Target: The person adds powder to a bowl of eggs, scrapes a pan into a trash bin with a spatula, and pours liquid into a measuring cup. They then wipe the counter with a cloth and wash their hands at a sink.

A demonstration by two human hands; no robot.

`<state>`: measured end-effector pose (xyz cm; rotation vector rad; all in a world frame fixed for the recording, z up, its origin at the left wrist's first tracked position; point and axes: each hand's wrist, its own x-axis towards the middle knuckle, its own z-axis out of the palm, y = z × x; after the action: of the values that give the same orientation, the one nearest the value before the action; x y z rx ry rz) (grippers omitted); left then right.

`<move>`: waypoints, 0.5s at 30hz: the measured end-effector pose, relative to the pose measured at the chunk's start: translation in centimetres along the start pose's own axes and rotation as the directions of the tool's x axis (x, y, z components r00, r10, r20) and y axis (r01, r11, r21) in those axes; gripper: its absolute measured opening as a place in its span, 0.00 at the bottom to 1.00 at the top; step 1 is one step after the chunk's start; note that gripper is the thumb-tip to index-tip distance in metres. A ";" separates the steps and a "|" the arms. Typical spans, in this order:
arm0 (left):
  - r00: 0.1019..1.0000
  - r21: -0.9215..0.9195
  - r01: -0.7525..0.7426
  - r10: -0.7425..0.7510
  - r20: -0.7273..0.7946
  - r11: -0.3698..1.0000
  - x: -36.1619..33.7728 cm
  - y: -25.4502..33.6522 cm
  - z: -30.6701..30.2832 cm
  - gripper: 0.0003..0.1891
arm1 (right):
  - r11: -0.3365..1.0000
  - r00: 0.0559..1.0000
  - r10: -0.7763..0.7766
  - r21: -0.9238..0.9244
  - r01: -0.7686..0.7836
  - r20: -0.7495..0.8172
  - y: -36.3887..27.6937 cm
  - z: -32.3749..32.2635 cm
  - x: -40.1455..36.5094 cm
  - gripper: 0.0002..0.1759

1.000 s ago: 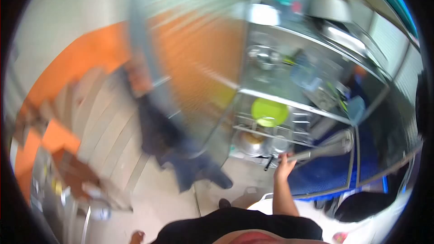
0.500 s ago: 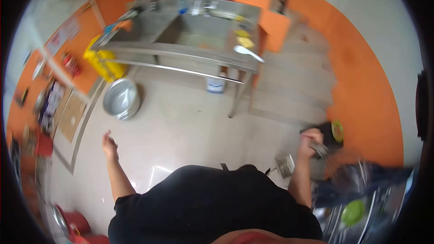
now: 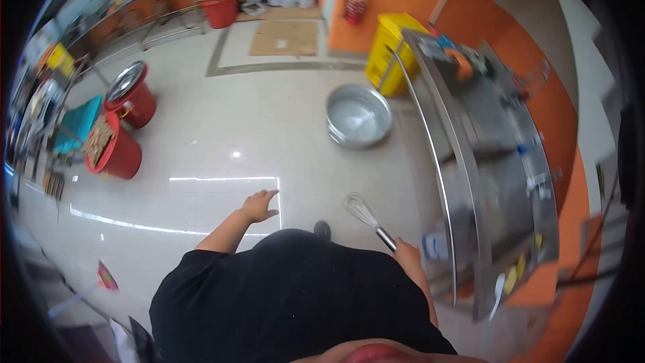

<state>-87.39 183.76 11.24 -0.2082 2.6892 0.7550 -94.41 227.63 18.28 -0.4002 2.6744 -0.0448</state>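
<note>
My right hand (image 3: 407,253) is closed around the handle of a wire whisk (image 3: 363,210), whose loops point up and to the left over the floor. My left hand (image 3: 259,206) is held out above the pale floor, its fingers apart and nothing in them. Ahead of both hands a large round metal pot (image 3: 359,116) stands on the floor, its inside showing. The steel sink unit (image 3: 478,228) is just to the right of my right hand.
A yellow bin (image 3: 395,54) stands behind the pot, below a fire extinguisher (image 3: 357,3). Red bins (image 3: 125,154) are at the left, one filled with brown pieces. A cardboard sheet (image 3: 284,37) lies at the back. A white tub (image 3: 435,245) sits under the sink.
The view has swung left, so the sink is now at the right and the pot nearer the middle. The whisk, blurred before, now shows clearly in front of my right hand.
</note>
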 end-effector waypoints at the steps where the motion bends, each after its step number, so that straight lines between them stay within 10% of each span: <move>1: 0.990 0.003 -0.044 0.044 -0.131 0.999 1.0 1.7 -2.8 0.35 | 0.979 0.980 -0.195 -0.063 0.193 -0.038 -1.4 -2.3 4.6 0.10; 7: 0.868 0.254 -0.064 0.180 -0.464 0.965 5.2 3.3 -12.5 0.34 | 0.491 0.489 -0.871 -0.113 0.864 -0.048 -21.7 -15.2 23.8 0.08; 11: 0.621 0.054 0.402 -0.229 -0.750 0.914 4.3 -5.5 -16.0 0.25 | 0.118 0.131 -0.991 -0.253 0.960 0.032 -36.9 -17.9 29.2 0.08; 15: 0.575 0.012 0.421 -0.257 -0.777 0.907 3.3 -12.9 -20.4 0.24 | -0.094 -0.066 -0.989 -0.219 0.971 0.133 -49.5 -19.2 33.6 0.08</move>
<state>-93.23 161.90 20.27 -1.2230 3.2901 0.2794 -118.14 169.99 26.42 -2.4726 1.6532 -0.1622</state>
